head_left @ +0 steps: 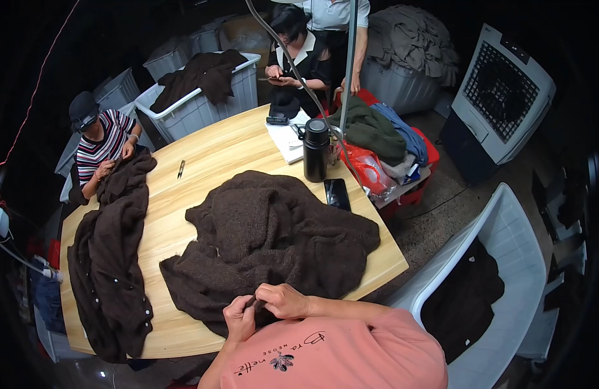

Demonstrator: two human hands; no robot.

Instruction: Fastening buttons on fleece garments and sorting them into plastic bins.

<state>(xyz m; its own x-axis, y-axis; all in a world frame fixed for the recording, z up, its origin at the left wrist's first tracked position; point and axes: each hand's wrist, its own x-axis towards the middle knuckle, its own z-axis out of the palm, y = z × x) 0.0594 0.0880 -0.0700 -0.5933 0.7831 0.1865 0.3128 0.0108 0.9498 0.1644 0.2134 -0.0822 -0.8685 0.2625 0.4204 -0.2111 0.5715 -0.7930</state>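
A dark brown knitted garment (267,220) lies heaped on the wooden table in front of me, its near edge reaching the table's front. My left hand (239,316) pinches a small bit of that edge between thumb and fingers. Close beside it, my right hand (281,301) is closed on the same bit, with fingertips almost touching the left ones. What exactly sits between the fingertips is too small to make out. Beyond the heap, a black phone (337,194) lies at its far right, next to a black flask (316,150).
A person at the left handles another brown garment (111,259) with white buttons. Small scissors-like snips (181,169) lie on the table (202,152). A white bin (507,240) stands at my right. Two people are at the far side, near a lamp pole (348,71) and an air cooler (500,97).
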